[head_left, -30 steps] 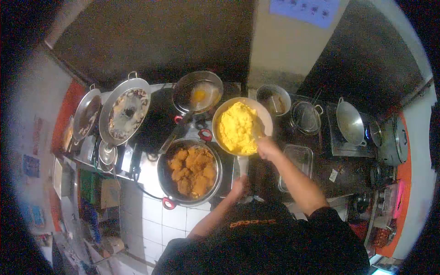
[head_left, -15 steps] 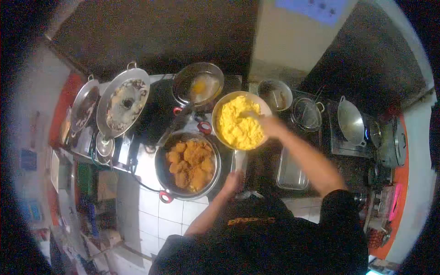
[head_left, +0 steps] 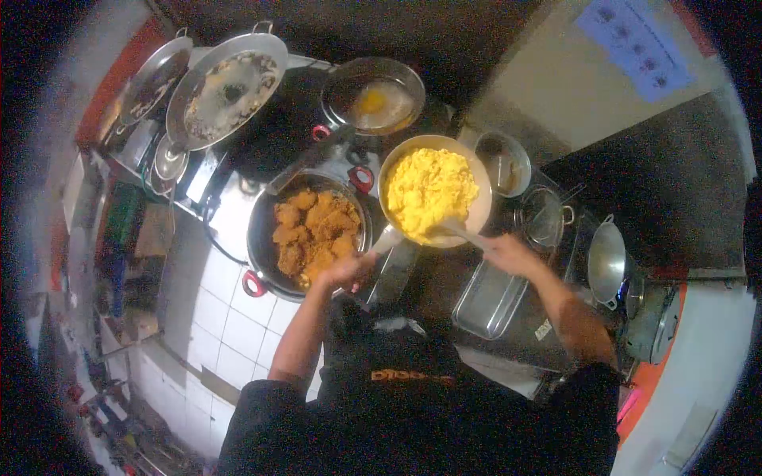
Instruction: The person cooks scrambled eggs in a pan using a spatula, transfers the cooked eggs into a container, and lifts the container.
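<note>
My left hand (head_left: 348, 271) is wrapped round the pale handle of a frying pan (head_left: 482, 208), which holds a heap of yellow scrambled eggs (head_left: 429, 190). In my right hand (head_left: 512, 255) is a spatula (head_left: 459, 228), its blade touching the eggs at the pan's near right edge. Just left of the frying pan sits a dark round pan (head_left: 255, 230) filled with browned, breaded-looking pieces (head_left: 317, 230); my left hand is over its right edge. Behind them, another frying pan (head_left: 405, 75) contains what looks like an egg with a yellow yolk.
Two wide metal woks (head_left: 181, 111), (head_left: 135, 95) with residue stand at the back left. To the right are a small pot (head_left: 520, 170), a strainer (head_left: 544, 218), a clear rectangular container (head_left: 480, 317) and a wok (head_left: 607, 258). A wall rises behind the stove.
The view has turned and shifted. My right hand has drawn the spatula from the middle of the eggs toward the pan's near right edge. The pan's handle now points further left.
</note>
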`<move>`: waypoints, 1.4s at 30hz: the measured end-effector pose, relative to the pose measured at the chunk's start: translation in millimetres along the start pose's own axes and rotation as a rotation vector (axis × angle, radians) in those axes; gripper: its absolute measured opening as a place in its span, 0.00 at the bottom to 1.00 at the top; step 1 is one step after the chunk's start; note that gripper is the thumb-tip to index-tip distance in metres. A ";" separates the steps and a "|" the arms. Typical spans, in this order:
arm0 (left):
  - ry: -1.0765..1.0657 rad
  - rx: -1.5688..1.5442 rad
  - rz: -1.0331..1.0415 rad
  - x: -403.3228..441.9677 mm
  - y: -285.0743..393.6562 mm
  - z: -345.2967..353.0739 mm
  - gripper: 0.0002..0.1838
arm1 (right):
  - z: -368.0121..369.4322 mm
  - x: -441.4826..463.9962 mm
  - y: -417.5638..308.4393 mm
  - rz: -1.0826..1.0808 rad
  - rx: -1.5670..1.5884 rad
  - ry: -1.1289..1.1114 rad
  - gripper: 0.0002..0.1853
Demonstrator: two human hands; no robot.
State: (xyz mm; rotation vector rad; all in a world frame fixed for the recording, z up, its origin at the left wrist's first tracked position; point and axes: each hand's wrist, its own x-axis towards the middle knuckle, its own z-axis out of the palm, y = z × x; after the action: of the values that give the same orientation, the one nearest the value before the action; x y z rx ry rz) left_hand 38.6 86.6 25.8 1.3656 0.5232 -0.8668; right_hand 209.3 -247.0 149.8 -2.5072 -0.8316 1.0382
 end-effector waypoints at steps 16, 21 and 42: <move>0.307 0.373 0.066 3.3 7.7 15.2 0.28 | -62.8 54.0 7.0 -0.286 0.089 -0.161 0.22; 0.367 0.383 0.138 0.3 10.7 17.3 0.27 | -104.5 35.9 -9.5 -0.085 0.013 -0.427 0.21; 0.351 0.293 -0.008 -11.3 25.9 30.7 0.22 | -32.0 34.9 -20.7 -0.048 0.189 -0.309 0.13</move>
State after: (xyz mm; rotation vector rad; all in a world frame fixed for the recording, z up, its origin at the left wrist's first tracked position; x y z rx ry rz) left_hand 47.4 58.8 55.5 1.8016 0.6899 -0.7313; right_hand 244.1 -210.9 162.7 -2.1923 -0.8259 1.4392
